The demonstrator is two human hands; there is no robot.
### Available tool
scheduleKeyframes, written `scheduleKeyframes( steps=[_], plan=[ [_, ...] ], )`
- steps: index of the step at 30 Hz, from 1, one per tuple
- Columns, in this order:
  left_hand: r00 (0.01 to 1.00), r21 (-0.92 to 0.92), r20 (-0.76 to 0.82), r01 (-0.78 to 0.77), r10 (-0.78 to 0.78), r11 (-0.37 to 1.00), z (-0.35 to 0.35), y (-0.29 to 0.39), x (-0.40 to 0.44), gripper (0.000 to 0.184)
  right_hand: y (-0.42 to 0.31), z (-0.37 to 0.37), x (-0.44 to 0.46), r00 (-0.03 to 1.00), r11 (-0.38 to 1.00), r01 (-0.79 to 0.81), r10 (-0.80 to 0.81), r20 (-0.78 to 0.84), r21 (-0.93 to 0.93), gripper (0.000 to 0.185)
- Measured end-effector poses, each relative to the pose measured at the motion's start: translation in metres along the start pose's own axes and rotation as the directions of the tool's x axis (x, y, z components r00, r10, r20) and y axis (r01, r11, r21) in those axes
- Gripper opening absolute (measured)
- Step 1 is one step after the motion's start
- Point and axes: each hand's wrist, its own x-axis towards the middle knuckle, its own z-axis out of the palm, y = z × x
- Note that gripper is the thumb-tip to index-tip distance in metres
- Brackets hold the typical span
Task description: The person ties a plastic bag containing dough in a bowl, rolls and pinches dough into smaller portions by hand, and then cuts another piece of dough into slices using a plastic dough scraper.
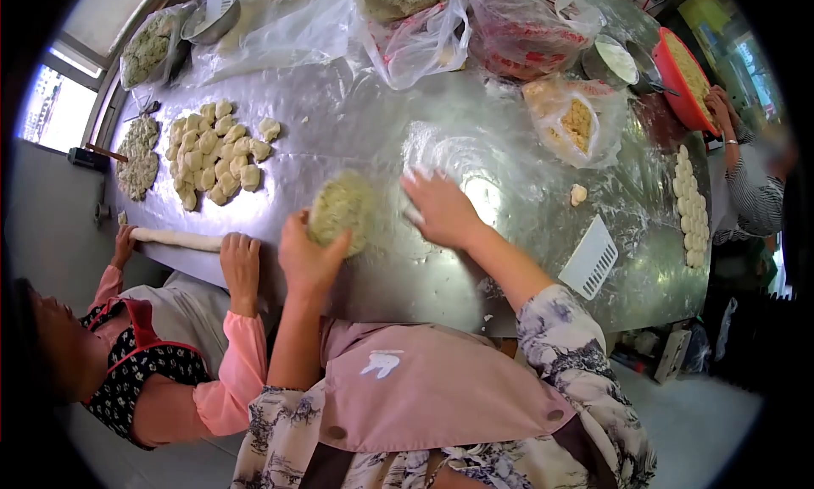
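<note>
My left hand [312, 256] grips a green-flecked lump of dough [341, 211] by its near side, above the metal table [381, 281]. The lump is roundish and smeared by motion. To its right, my right hand [441, 208] is palm down with fingers stretched out, over a floury patch of the table. Those fingertips are blurred, and I cannot tell whether they touch the surface. Nothing shows in this hand. Left of the lump lies a heap of pale dough pieces [212, 154].
At left, a co-worker's hands rest on a dough rope [182, 239]; beyond is a flattened mass [138, 158]. At right are a white slotted scraper [591, 258], an open bag of yellow crumbly filling [577, 125], a row of dough pieces [691, 205] and another person by a red basin [681, 78].
</note>
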Motion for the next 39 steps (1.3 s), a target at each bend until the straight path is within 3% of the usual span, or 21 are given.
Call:
scheduleKeyframes(
  steps=[4,7,10,12,13,14,16,19,20,21,22,23,24,27,29,30,31,33,36,37,39],
  plan=[
    [0.994,-0.174,-0.021,0.104,-0.110,0.979,-0.011,-0.017,0.027,0.063,-0.015,-0.014,-0.042,0.974,0.975,0.156,-0.179,0.141,0.159,0.069],
    [0.992,-0.239,0.019,0.126,-0.125,0.963,-0.015,-0.014,0.033,0.064,0.011,-0.027,-0.050,0.936,0.944,-0.327,0.331,0.124,-0.049,0.072],
    [0.993,-0.161,0.040,0.113,-0.108,0.980,-0.016,-0.006,0.034,0.065,0.019,-0.013,-0.032,0.749,0.727,-0.662,0.647,-0.139,-0.184,0.076],
    [0.993,-0.128,0.014,0.117,-0.116,0.985,-0.014,-0.003,0.036,0.066,-0.010,0.008,-0.002,0.805,0.798,-0.591,0.575,-0.146,-0.121,0.080],
    [0.992,-0.111,-0.002,0.122,-0.123,0.986,-0.013,-0.001,0.037,0.066,-0.034,0.007,0.010,0.891,0.889,-0.453,0.449,-0.071,-0.060,0.082],
    [0.991,-0.124,0.013,0.137,-0.137,0.983,-0.013,-0.003,0.039,0.067,-0.061,-0.012,0.021,0.928,0.932,-0.358,0.350,0.125,0.053,0.080],
    [0.987,-0.149,0.040,0.162,-0.158,0.976,-0.013,-0.011,0.048,0.068,-0.097,0.010,0.014,0.996,0.995,-0.079,0.077,0.041,0.062,0.075],
    [0.982,-0.280,0.087,0.184,-0.166,0.942,-0.010,-0.029,0.058,0.068,-0.081,0.003,0.000,0.982,0.981,-0.025,-0.013,0.191,0.194,0.076],
    [0.982,-0.309,0.095,0.184,-0.162,0.933,-0.010,-0.031,0.058,0.067,-0.064,-0.007,-0.002,0.972,0.980,-0.133,0.100,0.210,0.148,0.073],
    [0.982,-0.338,0.101,0.184,-0.159,0.923,-0.011,-0.031,0.058,0.066,-0.039,-0.003,-0.009,0.975,0.975,-0.213,0.207,0.085,0.071,0.072],
    [0.982,-0.369,0.103,0.185,-0.157,0.911,-0.011,-0.030,0.058,0.065,-0.019,-0.017,-0.008,0.902,0.913,-0.407,0.404,0.152,-0.012,0.071],
    [0.980,-0.373,0.113,0.194,-0.163,0.907,-0.011,-0.030,0.058,0.064,0.007,-0.012,-0.012,0.873,0.869,-0.488,0.487,-0.039,-0.078,0.073],
    [0.978,-0.376,0.123,0.200,-0.166,0.905,-0.011,-0.029,0.058,0.063,0.025,-0.017,-0.007,0.749,0.740,-0.662,0.660,-0.059,-0.118,0.075],
    [0.984,-0.354,0.102,0.173,-0.146,0.919,-0.008,-0.034,0.059,0.061,0.032,-0.021,0.030,0.546,0.546,-0.838,0.834,-0.074,-0.027,0.075],
    [0.986,-0.334,0.092,0.164,-0.141,0.928,-0.007,-0.034,0.058,0.060,-0.001,-0.013,0.051,0.806,0.807,-0.590,0.591,0.027,-0.041,0.073],
    [0.985,-0.326,0.094,0.167,-0.144,0.930,-0.008,-0.032,0.058,0.060,-0.022,-0.001,0.056,0.910,0.908,-0.415,0.414,-0.019,-0.063,0.072],
    [0.985,-0.317,0.096,0.170,-0.147,0.933,-0.010,-0.032,0.058,0.060,-0.042,0.010,0.053,0.974,0.970,-0.224,0.218,-0.061,-0.094,0.070],
    [0.980,-0.336,0.106,0.192,-0.165,0.922,-0.011,-0.036,0.060,0.060,-0.070,0.018,0.032,0.999,0.998,-0.053,0.053,-0.002,-0.036,0.068],
    [0.968,-0.379,0.145,0.245,-0.205,0.892,-0.010,-0.037,0.064,0.061,-0.065,-0.003,-0.017,0.989,0.972,0.007,-0.042,0.142,0.234,0.067],
    [0.962,-0.394,0.165,0.266,-0.217,0.880,-0.009,-0.036,0.065,0.062,-0.055,-0.009,-0.031,0.989,0.986,-0.057,0.034,0.145,0.154,0.067],
    [0.979,-0.232,0.123,0.188,-0.163,0.954,-0.010,-0.015,0.062,0.064,-0.026,-0.020,-0.062,0.960,0.963,-0.257,0.244,0.135,0.082,0.066]
  ],
)
